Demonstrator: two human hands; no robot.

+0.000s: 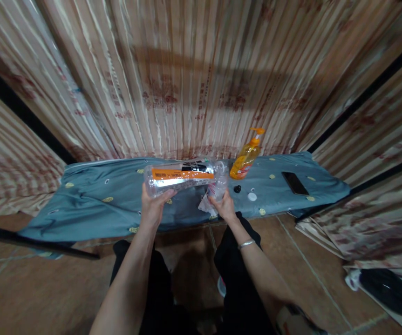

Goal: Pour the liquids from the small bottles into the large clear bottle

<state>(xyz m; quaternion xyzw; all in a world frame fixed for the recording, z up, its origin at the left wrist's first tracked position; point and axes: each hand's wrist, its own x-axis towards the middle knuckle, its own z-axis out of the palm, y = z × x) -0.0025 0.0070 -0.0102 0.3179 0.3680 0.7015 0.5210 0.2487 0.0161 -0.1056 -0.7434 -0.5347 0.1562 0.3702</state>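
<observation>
My left hand (154,204) grips the base end of a large clear plastic bottle (181,177) with an orange and black label, held sideways above the bed. The bottle's neck points right, down toward a small clear bottle (220,186). My right hand (224,206) is wrapped around that small bottle and a crumpled white wrapper (205,204). A silver bracelet sits on my right wrist.
A low bed with a blue-grey patterned sheet (99,200) runs across the view. On it stand an orange pump bottle (244,160), a black cap (237,189), a white cap (252,196) and a black phone (294,183). Striped curtains hang behind.
</observation>
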